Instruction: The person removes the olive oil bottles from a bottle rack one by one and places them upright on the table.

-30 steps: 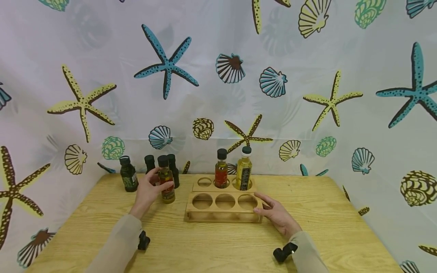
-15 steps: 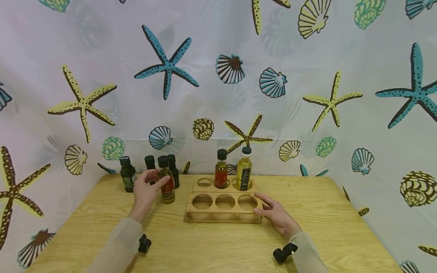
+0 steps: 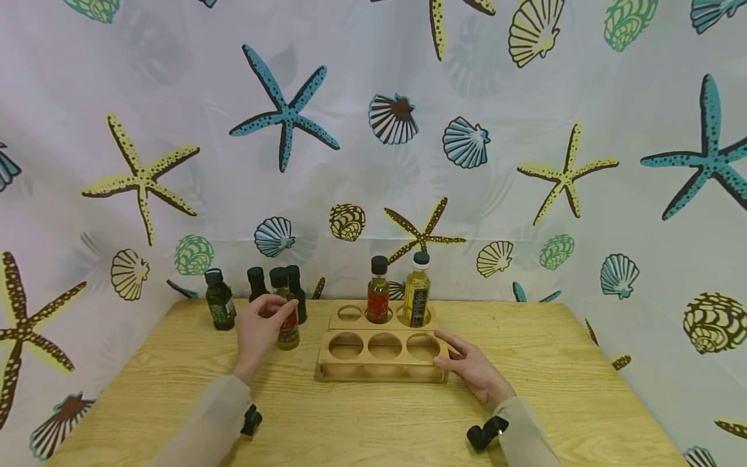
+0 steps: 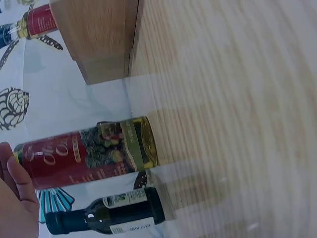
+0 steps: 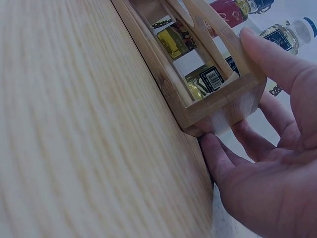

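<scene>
A red-labelled bottle [image 3: 290, 335] stands upright on the worktop [image 3: 373, 421], left of a wooden rack [image 3: 382, 372]. The left hand [image 3: 255, 329], fingers partly bent, is at its upper part; I can't tell whether they grip it. The right hand [image 3: 475, 372] holds the rack's end, thumb on top. A loose hold so high could tip the bottle against the dark bottles [image 3: 301, 306] behind; a shove could rattle the rack's two bottles [image 3: 417, 297].

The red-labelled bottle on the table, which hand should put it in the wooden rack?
Probably the left hand: it is at the upper part of that red-labelled bottle, though its grip is unclear. The right hand is farther away, holding the wooden rack.
</scene>
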Available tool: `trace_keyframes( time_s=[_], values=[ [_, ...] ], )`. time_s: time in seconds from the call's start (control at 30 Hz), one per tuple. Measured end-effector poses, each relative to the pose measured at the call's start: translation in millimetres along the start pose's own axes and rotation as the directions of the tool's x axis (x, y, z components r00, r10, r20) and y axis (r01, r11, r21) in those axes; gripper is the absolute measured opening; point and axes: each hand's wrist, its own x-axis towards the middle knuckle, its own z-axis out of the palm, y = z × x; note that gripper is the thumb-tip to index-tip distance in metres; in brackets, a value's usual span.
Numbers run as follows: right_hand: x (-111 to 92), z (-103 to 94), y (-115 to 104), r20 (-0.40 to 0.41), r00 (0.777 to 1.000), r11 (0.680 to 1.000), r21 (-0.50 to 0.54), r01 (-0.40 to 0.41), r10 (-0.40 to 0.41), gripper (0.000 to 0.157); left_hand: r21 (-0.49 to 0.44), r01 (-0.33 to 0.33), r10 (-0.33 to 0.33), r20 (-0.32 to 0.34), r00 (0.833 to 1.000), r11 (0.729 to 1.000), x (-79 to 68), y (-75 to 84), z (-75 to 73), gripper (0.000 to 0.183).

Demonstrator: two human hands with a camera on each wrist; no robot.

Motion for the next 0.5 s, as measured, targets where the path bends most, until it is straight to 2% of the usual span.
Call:
trace_keyframes(
  time_s=[0.13, 0.3, 0.5],
  values=[
    [0.0, 0.1, 0.3, -0.003, 1.000, 1.000, 0.006, -0.005, 0.005, 0.068, -0.043, -0.047, 0.049, 0.037, 0.998, 0.998, -2.6, 1.5, 10.0, 0.023],
    [0.0, -0.2, 0.7, -0.001, 1.000, 1.000, 0.004, -0.002, 0.002, 0.069, -0.034, -0.121, 0.121, 0.012, 0.993, 0.992, -6.1, 3.4, 23.0, 0.020],
    [-0.4, -0.7, 0.8, 0.000, 1.000, 1.000, -0.003, -0.002, 0.002, 0.067, -0.058, -0.114, 0.116, 0.028, 0.993, 0.992, -8.7, 8.4, 36.5, 0.023]
  ],
)
